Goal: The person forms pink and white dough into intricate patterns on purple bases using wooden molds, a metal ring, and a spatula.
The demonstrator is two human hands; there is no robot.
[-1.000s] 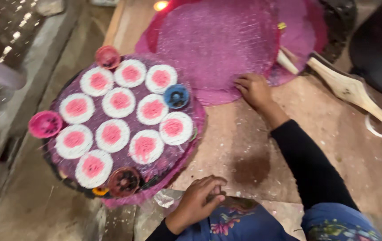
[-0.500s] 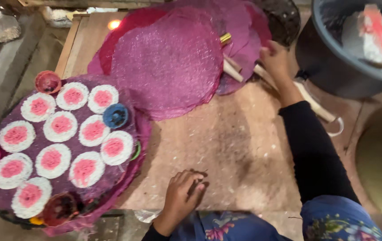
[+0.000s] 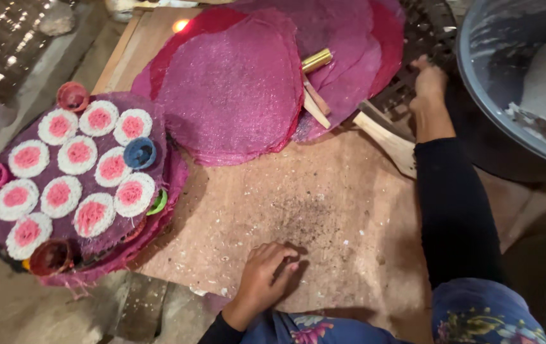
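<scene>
View from above of a person working at a low wooden board [image 3: 324, 210], its bare surface dusted with dark crumbs and pale specks.

The left hand [image 3: 263, 280] rests on the board near its front edge, close to the person's body. Its fingers [image 3: 286, 255] are curled loosely inward with the tips touching the wood, and they hold nothing.

The right hand [image 3: 429, 83], at the end of a black sleeve [image 3: 454, 210], is stretched to the far right side of the board. It lies on a dark woven tray [image 3: 426, 38]; whether its fingers are closed on the tray's edge or only resting there cannot be told from this angle.

Just left of that hand lies a stack of thin round purple and magenta sheets [image 3: 235, 89], overlapping one another and partly covering the woven tray. Pale wooden sticks [image 3: 314, 105], one with a brass-coloured end, poke out between the sheets. A flat wooden paddle [image 3: 391, 143] lies beneath the right wrist.

At the left edge of the board sits a round tray covered by a purple sheet [image 3: 75, 178], carrying small white discs with pink centres [image 3: 79, 153] in rows. One blue cup [image 3: 139, 153] sits among them, and small red and pink cups [image 3: 72, 95] stand around the rim.

At upper right, a large grey basin [image 3: 483, 76] holds a white mass tinged pink.
</scene>
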